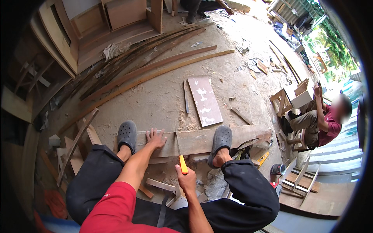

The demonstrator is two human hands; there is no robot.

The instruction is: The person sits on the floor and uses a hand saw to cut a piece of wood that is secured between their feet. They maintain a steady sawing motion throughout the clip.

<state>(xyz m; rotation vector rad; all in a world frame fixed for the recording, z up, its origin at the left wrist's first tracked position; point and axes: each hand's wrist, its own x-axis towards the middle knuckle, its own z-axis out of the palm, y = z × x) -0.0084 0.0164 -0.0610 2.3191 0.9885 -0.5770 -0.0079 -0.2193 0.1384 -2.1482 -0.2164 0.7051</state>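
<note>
The person crouches over a long plank [202,140] that lies across the sawdust-covered floor [163,101], with a grey clog [127,134] planted on its left part and another grey clog [221,139] on its right part. Between the two feet, the left hand [155,138] lies flat on the plank, fingers spread wide and pressing down, holding nothing. The right hand [185,179] sits just below the plank's near edge, closed in a full fist around the yellow handle of a handsaw [181,157]; the thin blade runs up from the handle and meets the plank just to the right of the left hand.

The step in hand looks like sawing across the plank. To do it well, the weight of both feet should hold the plank down so it cannot chatter, and the flat left hand should sit clear of the blade's line while steadying the wood. Long, light strokes with the wrist in line with the blade should give a straight cut.

Beyond the plank lies a reddish board [204,100] with white smears, and farther off a row of long curved strips [155,68]. To the right of the plank, another person [322,120] sits working on a small wooden frame [295,97].
</note>
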